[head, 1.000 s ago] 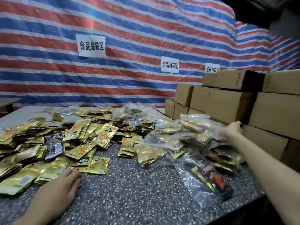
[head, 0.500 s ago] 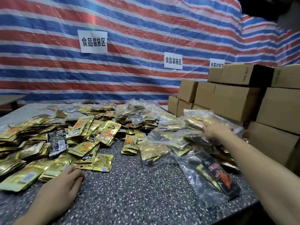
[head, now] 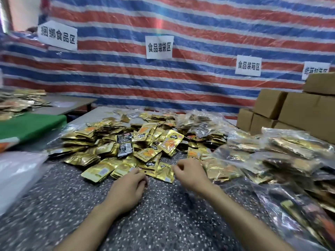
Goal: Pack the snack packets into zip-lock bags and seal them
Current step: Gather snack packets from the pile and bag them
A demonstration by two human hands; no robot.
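A heap of gold snack packets (head: 126,142), with a few black ones (head: 124,144) among them, covers the middle of the speckled table (head: 154,223). Filled clear zip-lock bags (head: 282,153) are piled at the right. My left hand (head: 127,187) rests on the table at the heap's near edge, fingers curled, touching a gold packet but holding nothing. My right hand (head: 190,173) hovers just right of it over the nearest gold packets (head: 163,172), fingers loosely bent and empty.
Brown cardboard boxes (head: 293,111) are stacked at the far right. A striped tarp (head: 181,84) with paper signs hangs behind. At the left lie a white plastic sheet (head: 16,174), a green surface (head: 29,125) and another table with packets (head: 16,104).
My right hand let go of the filled bag pile at the right and came back to the middle beside my left hand. The view swung left.
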